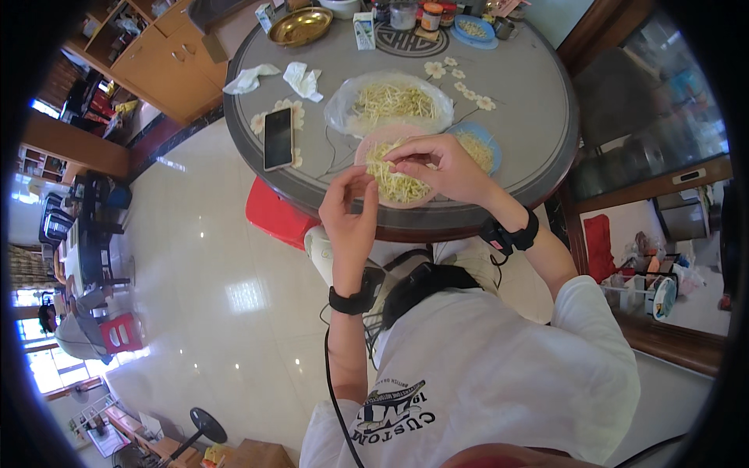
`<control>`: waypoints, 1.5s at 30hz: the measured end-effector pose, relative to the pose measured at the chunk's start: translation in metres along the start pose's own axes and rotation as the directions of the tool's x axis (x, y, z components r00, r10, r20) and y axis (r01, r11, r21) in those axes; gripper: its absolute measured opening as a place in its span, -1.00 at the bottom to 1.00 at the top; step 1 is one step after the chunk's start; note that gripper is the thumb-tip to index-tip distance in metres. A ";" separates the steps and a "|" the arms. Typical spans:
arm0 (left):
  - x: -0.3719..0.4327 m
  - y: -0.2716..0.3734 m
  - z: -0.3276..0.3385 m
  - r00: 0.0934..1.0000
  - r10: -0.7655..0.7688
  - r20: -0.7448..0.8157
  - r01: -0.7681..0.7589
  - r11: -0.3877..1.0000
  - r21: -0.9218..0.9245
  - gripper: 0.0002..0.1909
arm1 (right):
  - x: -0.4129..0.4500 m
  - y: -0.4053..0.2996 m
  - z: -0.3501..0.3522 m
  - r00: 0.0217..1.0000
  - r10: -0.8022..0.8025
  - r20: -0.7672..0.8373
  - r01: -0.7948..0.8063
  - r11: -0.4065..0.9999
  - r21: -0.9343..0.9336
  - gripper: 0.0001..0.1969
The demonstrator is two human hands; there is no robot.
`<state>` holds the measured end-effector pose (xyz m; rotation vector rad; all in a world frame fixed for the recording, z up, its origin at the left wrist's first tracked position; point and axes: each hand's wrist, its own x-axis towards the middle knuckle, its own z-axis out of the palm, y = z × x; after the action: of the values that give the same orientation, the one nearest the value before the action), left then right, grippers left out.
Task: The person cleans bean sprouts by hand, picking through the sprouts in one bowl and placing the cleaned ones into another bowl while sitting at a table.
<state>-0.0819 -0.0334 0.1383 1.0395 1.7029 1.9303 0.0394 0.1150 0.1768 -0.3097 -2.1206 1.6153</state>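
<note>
My left hand [350, 207] is raised at the near edge of the round table, thumb and fingers curled close together. Opposite it, my right hand [440, 167] reaches over a pink plate [361, 153], its thumb and fingertips drawn together. Whether either hand pinches a single sprout is too small to tell. Bean sprouts [404, 188] are heaped on the pink plate, partly hidden by my right hand. Just behind lies a clear plastic bag [342, 114], spread open, with more bean sprouts [398, 100] on it. A blue plate [496, 153] with small sprout pieces [475, 149] sits beyond my right wrist.
A smartphone [278, 139] and crumpled tissues [303, 81] lie on the left of the table [515, 76]. Farther back stand a brass-coloured bowl [300, 27], a drink carton [364, 31], jars [431, 16] and a small blue dish [475, 27]. A red stool [275, 207] is beneath the edge.
</note>
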 end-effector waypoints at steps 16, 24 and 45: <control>-0.025 0.015 0.001 0.991 0.133 0.023 -0.133 0.991 0.004 -0.77 | -0.027 -0.017 0.024 0.971 -0.239 -0.004 0.229 0.936 -0.268 -0.85; -0.029 0.018 0.013 0.996 0.088 0.006 -0.088 0.995 -0.045 -0.82 | -0.036 -0.014 0.022 0.954 -0.298 -0.045 0.269 0.910 -0.315 -0.86; -0.025 0.035 0.015 0.992 0.022 0.121 -0.046 0.979 0.201 -0.85 | -0.049 -0.024 0.020 0.988 -0.100 -0.115 0.069 0.968 -0.242 -0.93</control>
<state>-0.0475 -0.0478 0.1642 1.2380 1.8549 1.7038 0.0746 0.0697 0.1846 -0.3814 -2.1992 1.2609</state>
